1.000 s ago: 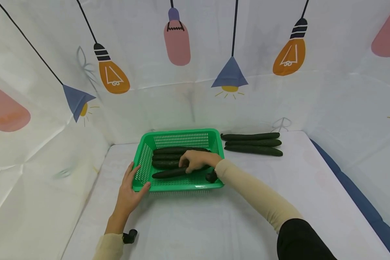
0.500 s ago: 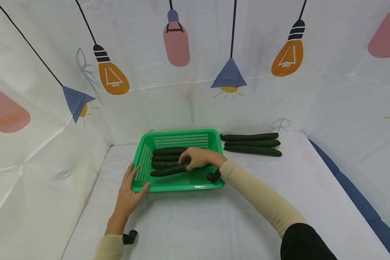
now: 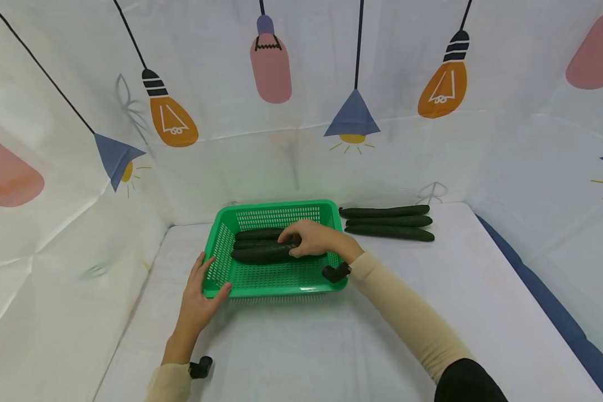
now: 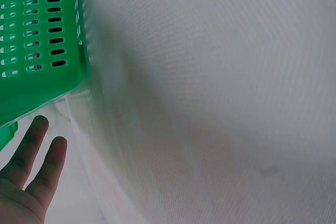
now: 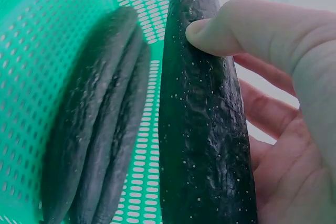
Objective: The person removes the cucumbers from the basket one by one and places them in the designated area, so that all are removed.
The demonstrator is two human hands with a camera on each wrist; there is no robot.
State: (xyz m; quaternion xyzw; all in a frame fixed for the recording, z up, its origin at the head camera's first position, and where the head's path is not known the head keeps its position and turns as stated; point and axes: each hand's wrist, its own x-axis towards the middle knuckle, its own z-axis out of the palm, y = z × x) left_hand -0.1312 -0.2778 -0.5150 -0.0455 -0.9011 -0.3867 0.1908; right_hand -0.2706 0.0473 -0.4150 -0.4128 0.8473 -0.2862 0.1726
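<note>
A long dark green cucumber [image 3: 261,255] is gripped by my right hand [image 3: 312,238] inside the green plastic basket [image 3: 281,290]. In the right wrist view the thumb presses on one side of this cucumber [image 5: 205,124] and the fingers lie around the other. Three more cucumbers [image 5: 100,119] lie side by side on the basket floor, and in the head view the held one overlaps the nearest of them. My left hand [image 3: 199,298] is at the basket's front left corner, fingers spread and fairly straight along the rim. The left wrist view shows two of its fingers [image 4: 48,169] close to the basket wall.
To the right of the basket, three cucumbers [image 3: 389,230] lie in parallel on the white table [image 3: 301,352]. A white curtain [image 3: 281,162] printed with lamps hangs directly behind and at the sides. Something dark blue [image 3: 548,301] runs along the table's right edge.
My right hand has carried the cucumber from the front part of the basket back toward the other three, turning it more level. My left hand has stayed at the basket corner.
</note>
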